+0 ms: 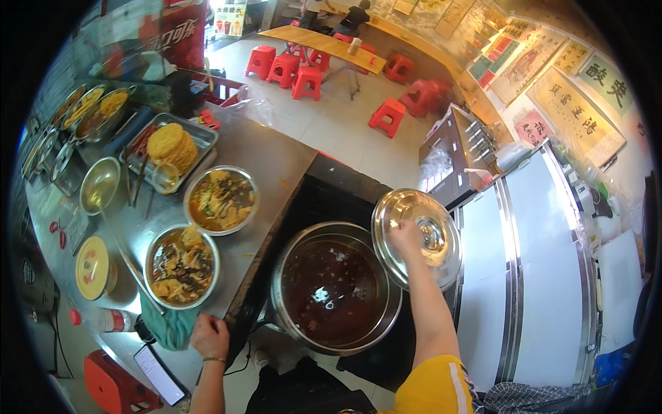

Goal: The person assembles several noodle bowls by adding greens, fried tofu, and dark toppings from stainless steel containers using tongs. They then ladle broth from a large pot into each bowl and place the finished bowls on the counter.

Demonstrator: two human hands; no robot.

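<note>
My left hand (209, 334) rests loosely fisted at the steel counter's (264, 155) edge, beside a green cloth (168, 323). Over the tilted stainless steel pot lid (445, 259) is my right hand (408, 238), blurred and left of its knob; its grip is unclear. The lid overlaps the right rim of a large steel pot (287, 323), which holds dark reddish-brown broth (331, 279). Left of the pot, two steel bowls stand on the counter: a nearer bowl of soupy food (181, 266) and a farther bowl with chopped greens (222, 199).
A long-handled ladle (101, 186) lies across the counter near a yellow lidded tub (94, 269). Behind them is a tray of stacked yellow fried cakes (173, 147). A lit phone (159, 375) sits at the near edge. White sliding-lid cabinets (481, 290) border the right.
</note>
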